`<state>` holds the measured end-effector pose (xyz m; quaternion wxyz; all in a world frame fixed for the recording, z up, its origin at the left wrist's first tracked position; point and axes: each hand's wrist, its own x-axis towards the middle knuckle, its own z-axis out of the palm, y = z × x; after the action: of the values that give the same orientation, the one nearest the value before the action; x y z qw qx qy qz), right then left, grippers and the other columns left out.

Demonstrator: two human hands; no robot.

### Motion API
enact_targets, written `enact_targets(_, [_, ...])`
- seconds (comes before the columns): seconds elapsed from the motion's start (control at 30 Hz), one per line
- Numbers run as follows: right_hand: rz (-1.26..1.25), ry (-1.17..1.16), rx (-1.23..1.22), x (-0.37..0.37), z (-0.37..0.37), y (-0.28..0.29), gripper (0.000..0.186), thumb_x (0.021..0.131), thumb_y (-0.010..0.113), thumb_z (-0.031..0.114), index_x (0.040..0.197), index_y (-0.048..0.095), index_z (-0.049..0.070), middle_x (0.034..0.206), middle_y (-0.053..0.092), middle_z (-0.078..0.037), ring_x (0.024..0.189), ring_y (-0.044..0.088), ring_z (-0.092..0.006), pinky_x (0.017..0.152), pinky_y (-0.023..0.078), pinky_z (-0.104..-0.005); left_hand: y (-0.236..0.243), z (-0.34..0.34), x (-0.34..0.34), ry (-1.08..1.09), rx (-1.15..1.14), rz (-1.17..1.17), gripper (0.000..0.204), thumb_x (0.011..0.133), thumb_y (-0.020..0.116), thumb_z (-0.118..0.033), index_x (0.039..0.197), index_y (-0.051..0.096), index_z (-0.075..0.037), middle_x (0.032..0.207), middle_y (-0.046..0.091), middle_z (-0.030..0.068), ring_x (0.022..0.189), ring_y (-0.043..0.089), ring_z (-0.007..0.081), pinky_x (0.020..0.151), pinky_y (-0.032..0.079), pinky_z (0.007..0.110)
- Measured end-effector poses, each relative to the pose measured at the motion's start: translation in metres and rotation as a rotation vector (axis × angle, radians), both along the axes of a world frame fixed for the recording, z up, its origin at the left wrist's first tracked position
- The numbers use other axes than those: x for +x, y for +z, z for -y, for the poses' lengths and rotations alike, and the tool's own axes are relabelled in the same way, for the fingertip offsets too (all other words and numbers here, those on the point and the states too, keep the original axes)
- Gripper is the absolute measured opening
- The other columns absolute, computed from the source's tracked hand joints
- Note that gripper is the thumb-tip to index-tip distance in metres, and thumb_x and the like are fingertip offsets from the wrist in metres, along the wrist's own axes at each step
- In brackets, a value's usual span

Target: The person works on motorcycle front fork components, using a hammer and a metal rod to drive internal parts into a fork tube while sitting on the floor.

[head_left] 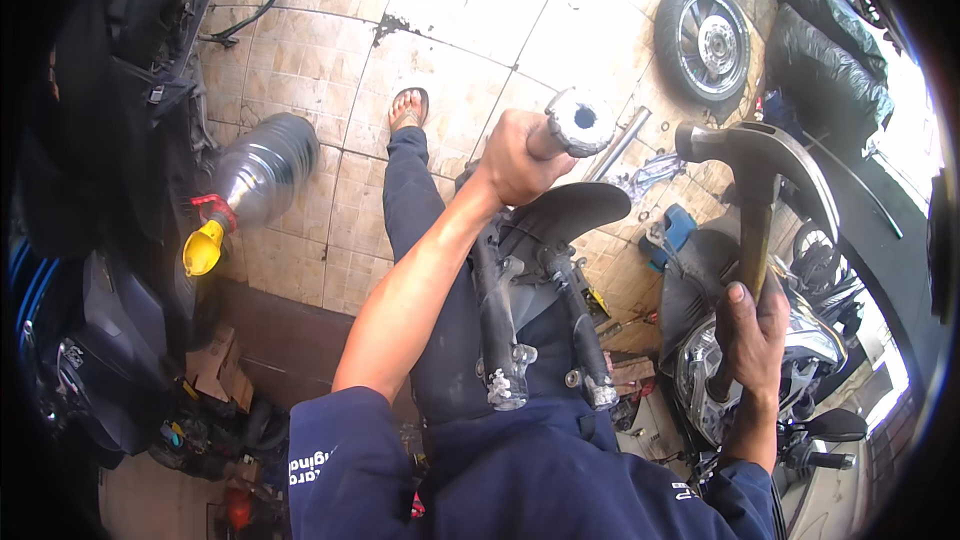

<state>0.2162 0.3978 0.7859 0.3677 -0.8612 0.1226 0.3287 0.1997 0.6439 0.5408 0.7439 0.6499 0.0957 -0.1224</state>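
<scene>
My left hand [520, 162] is wrapped round a grey metal tube, its hollow, battered round end [592, 140] pointing up at me. Raised at the right, my right hand [752, 325] grips the handle of a claw hammer [757, 165]; the steel head is level with the tube's end and apart from it, the claw curving to the right. Across my lap lies a motorcycle front fork [497, 310] with two dark legs and a black mudguard [575, 212]. My left hand hides where the tube runs, so I cannot tell whether it joins the fork.
A wheel with a tyre [703, 43] lies on the tiled floor at the far right. To the left are a large clear bottle [265, 165] with a yellow funnel [203, 248] and a dark motorcycle [115, 340]. Motorcycle parts with a headlight [820, 345] stand close to my right arm.
</scene>
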Motion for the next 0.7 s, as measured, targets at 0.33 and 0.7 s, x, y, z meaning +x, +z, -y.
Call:
enact_targets(0.33, [0.892, 0.117, 0.748, 0.063, -0.005, 0.151, 0.022, 0.097, 0.059, 0.021, 0.103, 0.058, 0.0, 0.07, 0.048, 0.003, 0.057, 0.047, -0.0068, 0.049, 0.037, -0.0226, 0.003, 0.01, 0.01, -0.016, -0.015, 0.0, 0.017, 0.072, 0.07, -0.015, 0.074, 0.067, 0.001, 0.062, 0.063, 0.0179, 0.055, 0.061, 0.0248, 0.059, 0.049, 0.038])
enact_targets(0.7, [-0.056, -0.323, 0.163, 0.004, -0.009, 0.011, 0.019, 0.102, 0.059, 0.023, 0.099, 0.05, 0.007, 0.068, 0.046, 0.005, 0.052, 0.04, -0.0035, 0.045, 0.034, -0.0226, 0.005, 0.014, 0.013, 0.134, 0.193, 0.321, 0.019, 0.067, 0.061, -0.012, 0.055, 0.048, -0.005, 0.055, 0.049, 0.0206, 0.052, 0.055, 0.0412, 0.047, 0.042, 0.042])
